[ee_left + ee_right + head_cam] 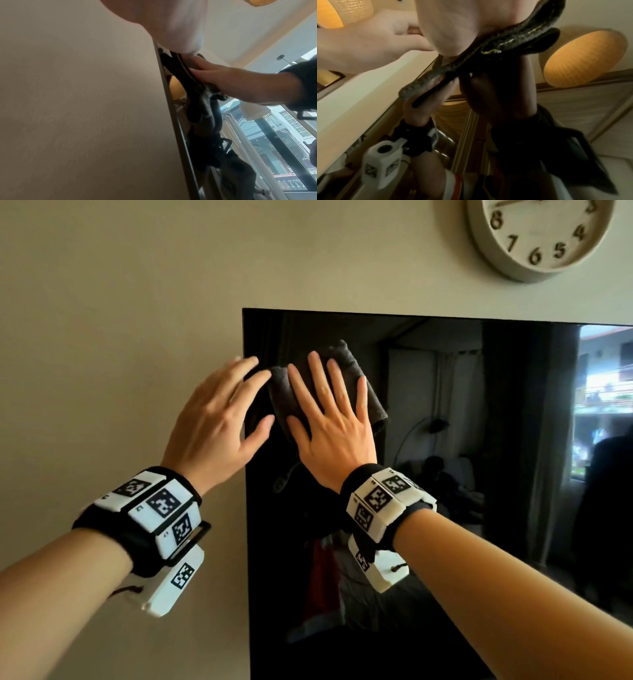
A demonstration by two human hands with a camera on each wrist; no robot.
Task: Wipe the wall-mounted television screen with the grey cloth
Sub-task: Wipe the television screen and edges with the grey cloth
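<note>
1. Head view shows the right hand [334,419] flat, fingers straight and spread, pressing the grey cloth [346,371] against the television screen [445,440] near its upper left corner. Nothing is gripped, so only palm pressure holds the cloth; if that pressure eases, it will likely slide down the glass.
2. Beside it, the left hand [219,419] is open with relaxed fingers, its fingertips at the screen's left edge and close to the cloth. Whether they touch the glass I cannot tell. Bare skin there could leave smears on the part being cleaned.
3. Right wrist view shows the cloth [505,44] bunched in folds under the palm, with pale specks on one fold. Dragged grit could streak the panel.
4. Hard pushing risks flexing the wall-mounted panel.
</note>
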